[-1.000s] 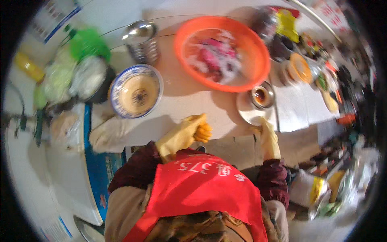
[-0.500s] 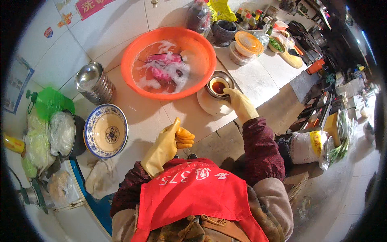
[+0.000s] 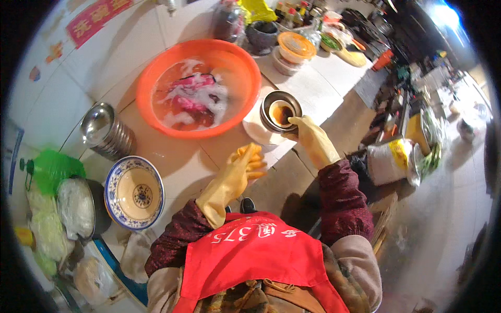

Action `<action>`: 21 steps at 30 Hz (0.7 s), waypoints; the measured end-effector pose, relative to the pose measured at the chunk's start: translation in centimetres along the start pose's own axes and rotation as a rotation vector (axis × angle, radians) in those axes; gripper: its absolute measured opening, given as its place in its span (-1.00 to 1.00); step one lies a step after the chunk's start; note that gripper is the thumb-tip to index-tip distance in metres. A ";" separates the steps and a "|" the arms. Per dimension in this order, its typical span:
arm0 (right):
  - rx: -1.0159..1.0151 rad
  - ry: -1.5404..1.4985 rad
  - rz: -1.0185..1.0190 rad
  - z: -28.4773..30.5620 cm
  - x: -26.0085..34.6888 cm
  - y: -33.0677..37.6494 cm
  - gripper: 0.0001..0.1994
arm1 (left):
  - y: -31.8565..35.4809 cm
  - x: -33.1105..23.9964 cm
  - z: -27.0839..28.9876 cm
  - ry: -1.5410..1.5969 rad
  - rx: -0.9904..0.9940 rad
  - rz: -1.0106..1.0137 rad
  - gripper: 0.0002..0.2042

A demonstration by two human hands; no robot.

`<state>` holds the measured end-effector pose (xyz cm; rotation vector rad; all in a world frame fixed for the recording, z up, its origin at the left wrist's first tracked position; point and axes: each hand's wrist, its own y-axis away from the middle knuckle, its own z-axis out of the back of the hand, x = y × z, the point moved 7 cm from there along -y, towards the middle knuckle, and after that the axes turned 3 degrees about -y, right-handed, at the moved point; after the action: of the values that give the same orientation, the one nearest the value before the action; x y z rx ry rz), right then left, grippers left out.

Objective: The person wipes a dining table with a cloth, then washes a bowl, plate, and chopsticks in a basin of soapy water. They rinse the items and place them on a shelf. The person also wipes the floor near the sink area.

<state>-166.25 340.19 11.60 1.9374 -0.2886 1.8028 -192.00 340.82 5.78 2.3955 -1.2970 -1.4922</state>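
My right hand (image 3: 311,138), in a yellow rubber glove, grips the rim of a metal bowl (image 3: 267,108). Nested inside it is a smaller pale bowl (image 3: 275,110) with dark brown liquid. A white plate or stack of plates (image 3: 254,125) sits below and left of the metal bowl, partly covered by it. My left hand (image 3: 240,168), gloved too, hovers in front of the counter edge with fingers loosely stretched and nothing seen in them. Beyond it stands an orange basin (image 3: 147,112) of soapy water, with pink cloth-like items (image 3: 194,99) among the suds.
Left of the basin stand a stack of metal bowls (image 3: 107,130) and a large blue-patterned bowl (image 3: 116,201). A green plastic jug (image 3: 57,166) is at far left. Behind are a stone mortar (image 3: 262,37), lidded tubs (image 3: 296,48) and bottles (image 3: 292,18). A white bucket (image 3: 383,164) is at right.
The metal bowl with the liquid has come up off the plates and tilted in my right hand. My left hand has moved toward it, its curled fingers straightening. The view has shifted.
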 end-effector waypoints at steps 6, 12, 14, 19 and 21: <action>-0.102 0.088 -0.399 1.9 -2.9 4.1 -0.70 | -4.1 -2.2 -5.5 0.039 0.177 -0.042 0.10; -0.219 0.061 -0.230 5.2 -7.1 9.4 -0.68 | -5.5 1.0 -8.9 0.100 0.464 0.222 -0.45; -0.239 0.093 -0.320 6.2 -8.3 11.0 -0.68 | -5.7 2.9 -9.0 -0.028 0.379 0.282 -0.42; -0.258 -0.059 -0.446 7.8 -7.6 14.0 -0.72 | -4.7 5.7 -11.5 -0.236 0.446 0.167 -0.57; -0.247 -0.020 -0.457 9.0 -6.5 16.0 -0.69 | -4.9 6.9 -13.4 -0.298 0.495 0.166 -0.51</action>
<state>-166.43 321.04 8.22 1.6824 -0.0608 1.3826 -177.51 334.44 5.92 2.2885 -2.0923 -1.6868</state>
